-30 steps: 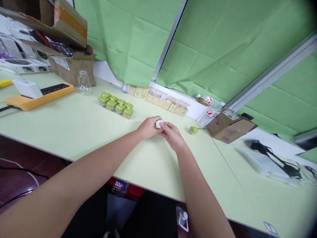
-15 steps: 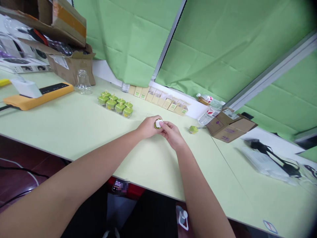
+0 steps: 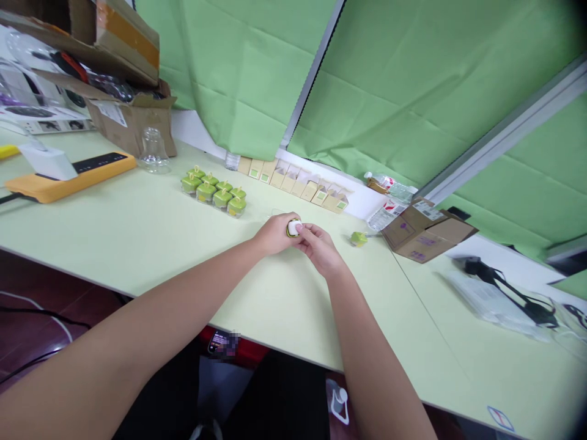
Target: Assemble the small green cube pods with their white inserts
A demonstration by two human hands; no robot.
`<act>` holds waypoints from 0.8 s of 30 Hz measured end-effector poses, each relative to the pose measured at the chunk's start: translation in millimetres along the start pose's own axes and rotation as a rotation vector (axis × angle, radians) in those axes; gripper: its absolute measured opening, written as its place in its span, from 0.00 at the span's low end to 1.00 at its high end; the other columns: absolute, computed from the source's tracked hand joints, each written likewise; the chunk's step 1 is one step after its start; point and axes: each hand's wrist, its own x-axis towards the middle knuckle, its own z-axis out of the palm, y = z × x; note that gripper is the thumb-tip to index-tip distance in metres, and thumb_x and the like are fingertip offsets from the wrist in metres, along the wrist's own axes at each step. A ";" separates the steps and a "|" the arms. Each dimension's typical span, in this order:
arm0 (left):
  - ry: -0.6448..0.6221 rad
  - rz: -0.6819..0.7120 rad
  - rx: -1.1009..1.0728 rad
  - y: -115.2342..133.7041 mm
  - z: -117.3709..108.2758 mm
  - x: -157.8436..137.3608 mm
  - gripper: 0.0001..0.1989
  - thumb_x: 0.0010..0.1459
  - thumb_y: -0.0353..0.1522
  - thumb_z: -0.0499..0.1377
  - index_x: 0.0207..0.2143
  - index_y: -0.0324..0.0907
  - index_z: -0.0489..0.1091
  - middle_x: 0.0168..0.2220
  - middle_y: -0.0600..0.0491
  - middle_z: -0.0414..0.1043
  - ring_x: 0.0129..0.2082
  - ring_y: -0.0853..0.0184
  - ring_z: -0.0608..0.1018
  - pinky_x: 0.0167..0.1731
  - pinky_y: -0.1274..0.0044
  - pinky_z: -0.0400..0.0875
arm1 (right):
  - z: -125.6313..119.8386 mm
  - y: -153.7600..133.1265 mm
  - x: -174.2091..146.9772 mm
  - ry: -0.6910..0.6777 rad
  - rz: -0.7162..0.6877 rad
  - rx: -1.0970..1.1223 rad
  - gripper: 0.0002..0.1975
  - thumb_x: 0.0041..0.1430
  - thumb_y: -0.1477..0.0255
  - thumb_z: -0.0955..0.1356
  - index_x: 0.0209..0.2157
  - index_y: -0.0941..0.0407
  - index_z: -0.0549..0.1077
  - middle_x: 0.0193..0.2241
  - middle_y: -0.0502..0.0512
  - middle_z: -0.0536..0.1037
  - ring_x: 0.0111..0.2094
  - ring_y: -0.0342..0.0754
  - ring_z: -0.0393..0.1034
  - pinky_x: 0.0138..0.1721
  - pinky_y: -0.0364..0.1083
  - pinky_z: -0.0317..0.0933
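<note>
Over the middle of the table (image 3: 257, 305), my left hand (image 3: 276, 234) is closed around a small rounded piece with a white face and a yellow-green and dark rim (image 3: 292, 228). My right hand (image 3: 321, 249) meets it from the right, its thumb on the white face and its fingers curled beneath. Most of the piece is hidden by the fingers, so its kind is unclear. Off to the right of my hands sits a single small clear container with a green lid (image 3: 358, 239). Several similar green-lidded containers (image 3: 222, 198) stand in two rows to the left.
Small cardboard boxes (image 3: 293, 181) line the back edge. An orange power strip (image 3: 87, 178) and a clear plastic bottle-like piece (image 3: 153, 150) are at left. Plastic bottles (image 3: 385, 214), a carton (image 3: 419, 232) and a black cable (image 3: 509, 287) lie to the right.
</note>
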 end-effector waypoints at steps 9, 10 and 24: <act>0.004 0.004 0.000 -0.5 0.5 0.1 0.10 0.51 0.35 0.61 0.36 0.42 0.70 0.34 0.55 0.74 0.33 0.67 0.73 0.32 0.77 0.66 | 0.8 -1.3 -0.4 0.004 0.009 0.005 0.20 0.43 0.57 0.79 0.33 0.54 0.75 0.34 0.52 0.79 0.38 0.47 0.73 0.48 0.49 0.67; 0.005 0.003 -0.002 -0.7 0.6 0.0 0.10 0.51 0.35 0.61 0.36 0.42 0.70 0.34 0.55 0.73 0.32 0.68 0.73 0.32 0.77 0.66 | 0.8 -1.3 -0.6 0.002 0.006 0.004 0.20 0.43 0.57 0.79 0.33 0.54 0.75 0.34 0.52 0.79 0.38 0.47 0.73 0.48 0.49 0.67; 0.016 0.020 0.027 -0.7 0.5 0.6 0.11 0.51 0.35 0.62 0.37 0.42 0.70 0.36 0.53 0.74 0.35 0.65 0.74 0.35 0.75 0.68 | -2.3 0.9 0.5 -0.022 0.013 0.021 0.19 0.45 0.58 0.78 0.34 0.54 0.76 0.35 0.52 0.79 0.39 0.47 0.73 0.48 0.48 0.68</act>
